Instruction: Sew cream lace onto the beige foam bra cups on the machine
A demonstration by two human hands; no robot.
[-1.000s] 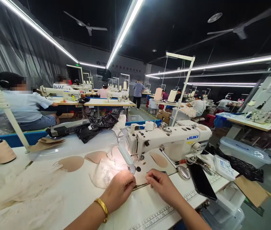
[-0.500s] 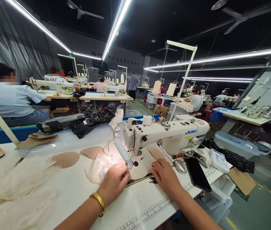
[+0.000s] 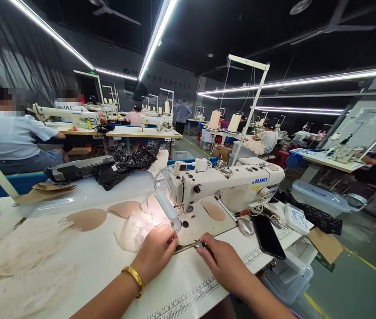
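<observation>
My left hand (image 3: 158,251), with a gold bangle on its wrist, is closed in a pinch at the right edge of the white lace fabric (image 3: 134,230), below the lit needle area. What its fingertips pinch is too small to name. My right hand (image 3: 219,261) is closed around a small dark pair of snips (image 3: 203,245), whose tips point left toward my left hand. Behind both hands stands the white JUKI sewing machine (image 3: 230,184). Beige oval pieces (image 3: 90,219) lie left of the lace, and another beige piece (image 3: 213,211) lies under the machine arm.
A phone (image 3: 267,237), a silver oval object (image 3: 246,226) and a small white box (image 3: 296,218) lie at right. Lace fabric (image 3: 25,261) covers the table's left. Black plastic (image 3: 128,164) lies behind. A person in light blue (image 3: 11,137) sits at far left.
My right hand has moved slightly left and down, and now shows the snips in its fingers. The beige piece under the machine arm is more exposed. The whole view has shifted a little.
</observation>
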